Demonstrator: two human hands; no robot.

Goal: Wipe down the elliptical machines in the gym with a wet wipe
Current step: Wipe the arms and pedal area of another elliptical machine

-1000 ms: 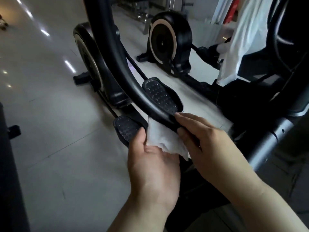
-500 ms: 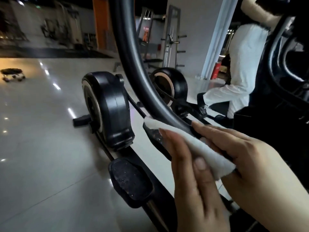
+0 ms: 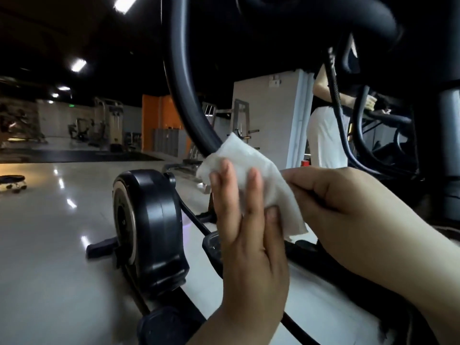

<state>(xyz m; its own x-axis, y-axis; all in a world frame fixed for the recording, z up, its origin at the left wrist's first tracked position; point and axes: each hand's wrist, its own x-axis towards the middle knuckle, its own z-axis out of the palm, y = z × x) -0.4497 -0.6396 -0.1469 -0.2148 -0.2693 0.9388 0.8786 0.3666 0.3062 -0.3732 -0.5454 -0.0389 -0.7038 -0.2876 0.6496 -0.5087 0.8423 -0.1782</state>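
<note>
Flywheel housing (image 3: 151,220) stands on the floor (image 3: 49,257) at left. Wet wipe (image 3: 249,155) wraps the elliptical's curved black bar (image 3: 181,95). Left hand (image 3: 249,257) presses it with straight fingers held close together, and right hand (image 3: 348,202) grips its right side with curled fingers.

The left hand (image 3: 246,235) presses straight, upright fingers against the wet wipe (image 3: 240,155), the right hand (image 3: 348,202) curled round it.

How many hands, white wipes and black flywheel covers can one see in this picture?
hands: 2, the left hand and the right hand
white wipe: 1
black flywheel cover: 1
total: 4
</note>
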